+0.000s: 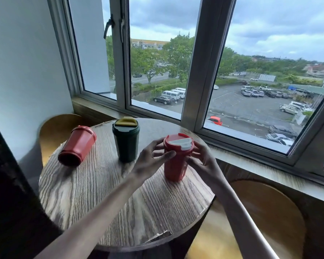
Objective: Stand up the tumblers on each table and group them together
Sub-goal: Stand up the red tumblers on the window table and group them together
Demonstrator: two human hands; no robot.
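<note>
A round wooden table (101,199) carries three tumblers. A red tumbler with a white lid (176,165) stands upright at the right side; my left hand (153,159) and my right hand (202,161) both wrap around it near the top. A dark green tumbler with a yellow lid (126,141) stands upright at the back middle, a short gap to the left of the held one. Another red tumbler (77,146) lies on its side at the table's left edge, its base pointing toward me.
A wooden stool (52,128) sits behind the table at the left, another (269,212) at the right. A windowsill (251,165) and large window run along the back. A white wall stands at the left.
</note>
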